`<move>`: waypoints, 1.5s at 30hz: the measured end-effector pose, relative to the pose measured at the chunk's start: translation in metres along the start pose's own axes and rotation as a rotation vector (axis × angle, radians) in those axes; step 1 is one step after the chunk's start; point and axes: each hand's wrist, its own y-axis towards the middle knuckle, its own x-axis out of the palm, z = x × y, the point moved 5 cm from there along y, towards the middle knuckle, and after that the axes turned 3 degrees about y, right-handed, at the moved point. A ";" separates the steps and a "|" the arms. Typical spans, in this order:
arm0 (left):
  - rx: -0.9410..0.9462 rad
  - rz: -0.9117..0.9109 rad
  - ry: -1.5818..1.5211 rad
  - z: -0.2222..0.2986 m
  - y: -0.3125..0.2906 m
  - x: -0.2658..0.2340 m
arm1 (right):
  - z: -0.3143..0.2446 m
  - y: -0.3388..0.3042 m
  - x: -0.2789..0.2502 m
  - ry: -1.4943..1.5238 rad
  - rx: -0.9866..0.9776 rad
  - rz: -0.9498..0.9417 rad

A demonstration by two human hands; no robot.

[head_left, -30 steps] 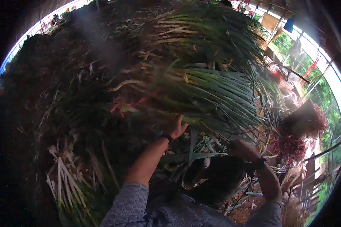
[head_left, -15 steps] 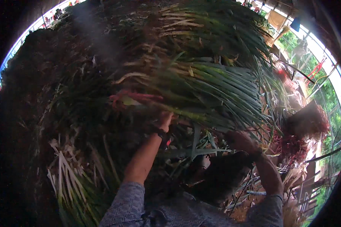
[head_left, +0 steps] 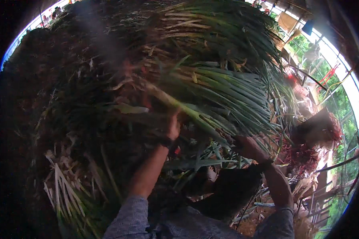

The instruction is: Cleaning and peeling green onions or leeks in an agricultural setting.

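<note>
A thick green onion stalk (head_left: 187, 113) slants across in front of me, its pale root end at the upper left and its leaf end at the lower right. My left hand (head_left: 174, 122) is closed round its middle, the fingers partly blurred and hidden behind it. At the leaf end, my right hand (head_left: 248, 147) grips with bent fingers. Red strips, smeared by motion, show near the root end. Just beyond lies a heap of green onions (head_left: 231, 89), roots to the left and long leaves fanned to the right. A pale yellow-green leaf piece (head_left: 131, 108) lies left of my left hand.
More green onions with pale stems (head_left: 64, 191) lie at the lower left. A dark, soil-covered mass fills the left side. At the right are a brown block-like thing (head_left: 317, 127), a tangle of red strips (head_left: 301, 157) and a railing. Cut leaves (head_left: 211, 162) litter the space between my arms.
The green onion stalk has come up into a slant, root end away from me. My left hand has risen slightly; the red strips have swung up from the left. The right hand has shifted slightly left.
</note>
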 end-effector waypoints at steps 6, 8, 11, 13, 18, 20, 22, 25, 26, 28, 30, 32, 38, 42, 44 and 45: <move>0.135 -0.196 0.088 0.084 0.050 -0.044 | -0.044 0.013 -0.019 0.089 -0.106 0.047; 0.152 -0.185 0.301 0.090 0.048 -0.056 | -0.048 0.023 -0.008 0.129 -0.074 0.007; 0.029 -0.109 0.433 0.071 0.018 -0.013 | -0.033 0.036 0.012 -0.015 -0.138 0.134; -0.042 0.000 0.506 0.074 0.015 -0.008 | -0.032 0.055 0.028 0.000 -0.205 0.186; -0.102 -0.077 0.297 0.060 0.038 -0.024 | -0.041 0.073 0.049 -0.050 -0.203 0.197; -0.089 -0.102 0.314 0.058 0.051 -0.033 | -0.032 0.079 0.059 -0.005 -0.175 0.218; -0.071 -0.040 0.326 0.056 0.063 -0.049 | -0.039 0.082 0.058 0.011 -0.155 0.178; 0.063 0.023 0.634 0.060 0.079 -0.079 | -0.039 0.088 0.072 -0.022 -0.220 0.159; 0.229 -0.031 0.856 0.068 0.081 -0.083 | -0.037 0.089 0.079 -0.043 -0.257 0.158; 0.682 -0.172 1.341 0.079 0.069 -0.063 | -0.023 0.095 0.080 -0.065 -0.152 0.101; 0.587 -0.134 1.265 0.086 0.068 -0.041 | -0.019 0.092 0.080 -0.052 -0.111 0.090; -0.143 0.186 0.555 0.065 0.076 -0.039 | -0.026 0.089 0.078 -0.004 -0.158 0.123; -0.125 0.047 0.563 0.035 0.092 -0.012 | -0.003 0.090 0.083 -0.043 -0.134 0.177; 0.703 -0.129 1.081 0.067 0.116 -0.086 | -0.045 0.106 0.076 0.028 -0.218 0.210; 0.494 -0.066 1.015 0.064 0.121 -0.091 | -0.037 0.106 0.083 -0.012 -0.219 0.254; 0.374 0.002 0.915 0.062 0.118 -0.086 | -0.033 0.106 0.085 -0.004 -0.202 0.252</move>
